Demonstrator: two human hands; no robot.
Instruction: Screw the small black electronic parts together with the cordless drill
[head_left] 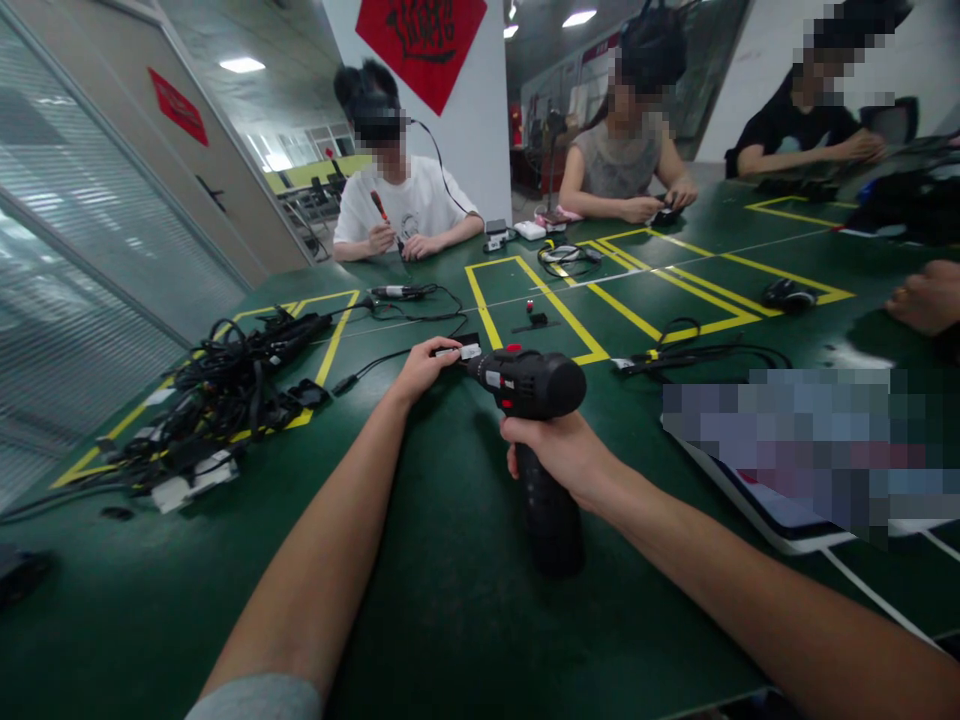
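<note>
Surface: green workbench (pixel 420 640), yellow taped boxes (pixel 540 310)
9 o'clock: black cable heap (pixel 225 390)
Left hand (pixel 424 370): clenched on a white piece (pixel 465 351)
12 o'clock: black-and-red drill (pixel 529 382), handle down, its nose just beside the white piece
Right hand (pixel 559 450): grasping the drill below its body
2 o'clock: black mouse (pixel 787 295)

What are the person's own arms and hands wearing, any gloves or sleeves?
The left hand and right hand are bare, without gloves. A grey sleeve shows on the left arm; no sleeve shows on the right arm.
</note>
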